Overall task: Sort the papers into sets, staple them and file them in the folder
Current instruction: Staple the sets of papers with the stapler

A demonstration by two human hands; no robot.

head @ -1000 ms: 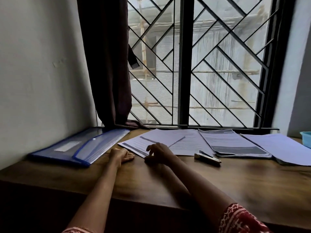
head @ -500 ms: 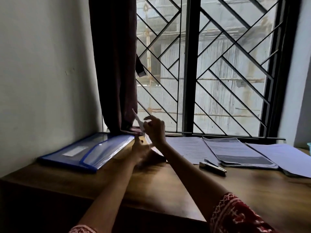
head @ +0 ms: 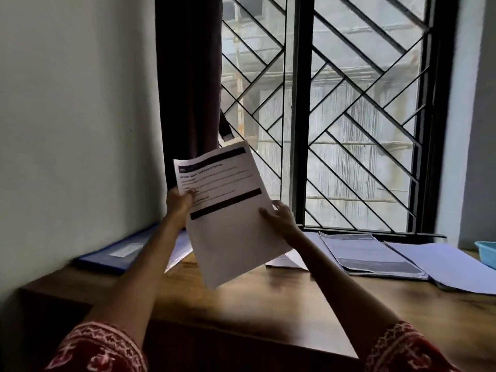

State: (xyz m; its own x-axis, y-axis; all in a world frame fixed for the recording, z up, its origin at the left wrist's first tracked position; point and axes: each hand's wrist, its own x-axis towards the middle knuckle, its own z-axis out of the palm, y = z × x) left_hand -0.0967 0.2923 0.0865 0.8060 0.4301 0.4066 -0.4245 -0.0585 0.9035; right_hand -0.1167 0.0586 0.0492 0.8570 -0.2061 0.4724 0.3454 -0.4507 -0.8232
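Note:
I hold a printed set of papers (head: 230, 210) up in the air above the wooden desk (head: 268, 296), tilted, with black bars across its text. My left hand (head: 179, 202) pinches its left edge, thumb on the print. My right hand (head: 279, 217) grips its right edge. A blue folder (head: 118, 253) lies flat at the desk's far left by the wall. More paper sets (head: 370, 253) lie under the window at the right, and a loose sheet (head: 288, 260) shows below the raised papers. The stapler is not in sight.
A dark curtain (head: 188, 89) hangs at the window's left side, behind the raised papers. The barred window (head: 335, 116) runs along the desk's back. A light blue tray's corner (head: 487, 251) shows at the far right edge. The wall (head: 67, 130) closes the left side.
Both hands have lifted the top set of papers off the desk and turned it face-on in front of me. My view has tilted upward.

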